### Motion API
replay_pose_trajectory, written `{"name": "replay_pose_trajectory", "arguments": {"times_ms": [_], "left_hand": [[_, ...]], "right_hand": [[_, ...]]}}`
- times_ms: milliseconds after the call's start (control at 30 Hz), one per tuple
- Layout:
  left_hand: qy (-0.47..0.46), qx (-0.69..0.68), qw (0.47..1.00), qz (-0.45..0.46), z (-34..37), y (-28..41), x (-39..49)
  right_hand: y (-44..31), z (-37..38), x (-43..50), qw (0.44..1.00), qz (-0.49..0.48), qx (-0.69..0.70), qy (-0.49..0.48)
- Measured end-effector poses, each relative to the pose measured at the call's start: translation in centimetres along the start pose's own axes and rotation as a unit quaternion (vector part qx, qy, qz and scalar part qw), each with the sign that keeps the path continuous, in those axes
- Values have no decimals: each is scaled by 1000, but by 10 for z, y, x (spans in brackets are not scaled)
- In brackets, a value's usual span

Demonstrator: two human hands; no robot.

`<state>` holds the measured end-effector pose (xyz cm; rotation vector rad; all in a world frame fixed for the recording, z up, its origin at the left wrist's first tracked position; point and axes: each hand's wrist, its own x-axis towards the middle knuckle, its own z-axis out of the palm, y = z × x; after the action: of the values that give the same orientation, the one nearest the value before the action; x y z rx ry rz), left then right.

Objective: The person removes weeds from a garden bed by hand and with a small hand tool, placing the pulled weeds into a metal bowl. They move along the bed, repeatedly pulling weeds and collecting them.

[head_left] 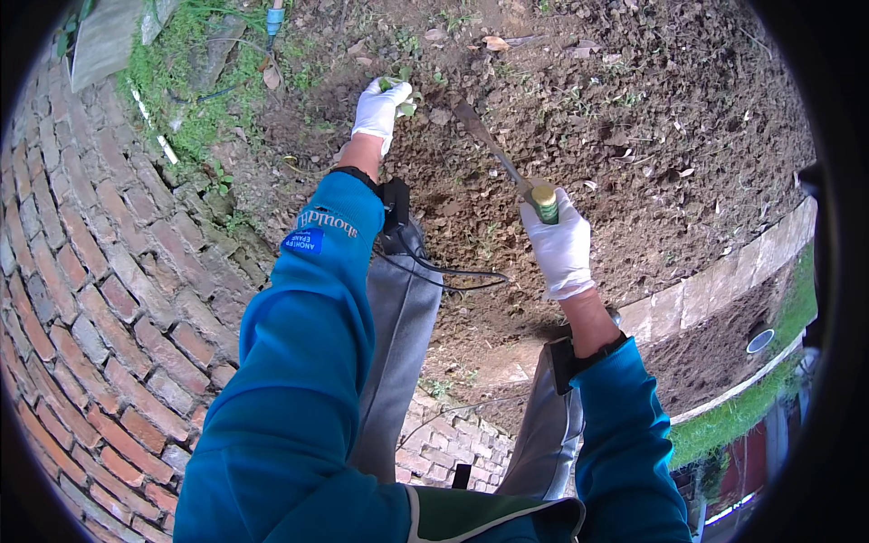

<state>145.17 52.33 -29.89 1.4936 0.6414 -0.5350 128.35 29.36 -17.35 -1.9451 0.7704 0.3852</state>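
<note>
White gloves cover both hands. My left hand (381, 108) is closed on a small green leafy plant (406, 105), whose leaves stick out past the fingers just above the soil. In my right hand (558, 244) is the green-and-yellow handle of a hand trowel (499, 153) with a narrow, rusty, soil-stained metal blade. The blade points up and left, its tip at or just above the brown soil (645, 156), to the right of my left hand. Whether the tip touches the ground cannot be told.
A brick path (122, 305) curves along the left. Upper left are green weeds (197, 129), a white stick (166, 149), a stone slab (105, 44) and a blue hose connector (274, 22). Pale edging (692, 285) borders the bed at right. A black cable (468, 273) loops by my knee.
</note>
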Motion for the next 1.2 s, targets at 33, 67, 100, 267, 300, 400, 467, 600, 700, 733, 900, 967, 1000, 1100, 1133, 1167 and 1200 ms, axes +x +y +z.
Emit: {"name": "replay_pose_trajectory", "arguments": {"times_ms": [33,67,100,267,300,400,467,600,700,733,900,967,1000,1100,1133,1167,1200], "left_hand": [[-8,53,999,-6,4,1,1],[-17,95,995,24,10,1,4],[-17,191,981,29,16,2,10],[-33,609,775,169,43,-1,27],[-36,640,747,178,46,-3,29],[-19,659,729,183,37,-8,31],[12,598,789,137,26,-11,35],[-3,477,875,88,9,-19,37],[45,437,893,93,14,-20,36],[58,410,908,61,18,-18,37],[-60,-38,997,31,-13,3,24],[-59,208,968,-126,-51,13,16],[-33,356,925,-127,-69,15,11],[55,396,915,-59,-88,13,14],[60,350,934,-37,-83,10,17],[62,297,953,-12,-78,6,18],[10,354,935,-23,-73,11,26]], "right_hand": [[-3,1,3,998,-24,-52,-18],[-8,3,8,993,-39,-110,-27],[-14,5,15,982,-31,-178,-47],[-45,13,30,959,-87,-250,-102],[-48,10,28,958,-60,-261,-105],[-49,-2,19,949,-26,-285,-133],[-48,1,17,951,-60,-272,-133],[-45,29,31,944,-46,-279,-171],[-39,36,48,995,43,-9,-95],[-33,23,55,947,205,198,-149],[-8,-20,41,877,296,318,-206],[-5,-23,24,913,229,280,-187],[-7,-16,17,947,149,243,-147],[-19,1,16,996,-36,25,-73],[-25,3,20,993,-71,-46,-83],[-31,7,25,985,-75,-115,-107],[-39,10,29,974,-92,-164,-126]]}}
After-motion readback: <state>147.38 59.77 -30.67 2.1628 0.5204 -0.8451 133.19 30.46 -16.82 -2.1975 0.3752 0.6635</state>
